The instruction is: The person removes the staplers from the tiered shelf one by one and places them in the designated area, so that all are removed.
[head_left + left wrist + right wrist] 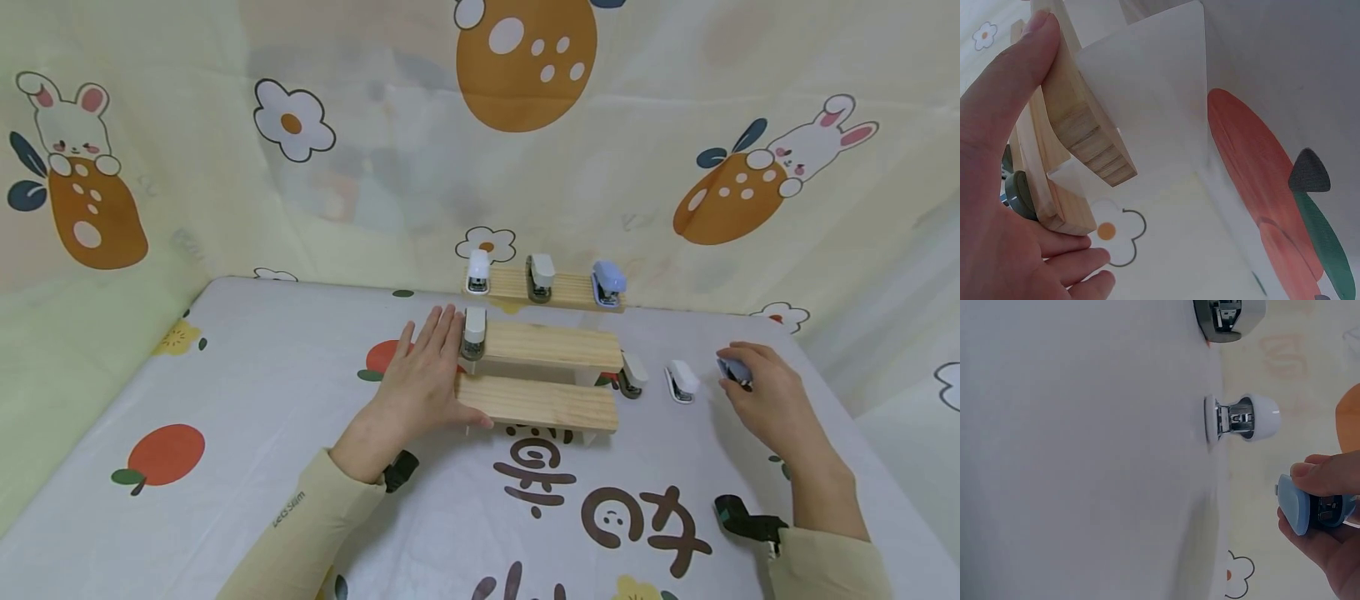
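Observation:
My right hand (772,396) pinches a small blue stapler (1294,509) between thumb and fingers, lifted off the table at the right. My left hand (420,375) lies along the left end of a stepped wooden rack, fingers straight, thumb on the front plank (547,402). By those fingers, a white and dark-green stapler (473,332) stands at the left end of the middle plank (551,343). The back plank (573,290) bears a white stapler (477,272), a white and dark stapler (540,277) and a blue one (608,283).
Between the rack and my right hand stand a white and dark-green stapler (632,377) and an all-white stapler (681,382) on the printed tablecloth (277,367). Pale upright supports (1154,81) hold up the planks. A printed cloth wall (375,183) rises behind the table.

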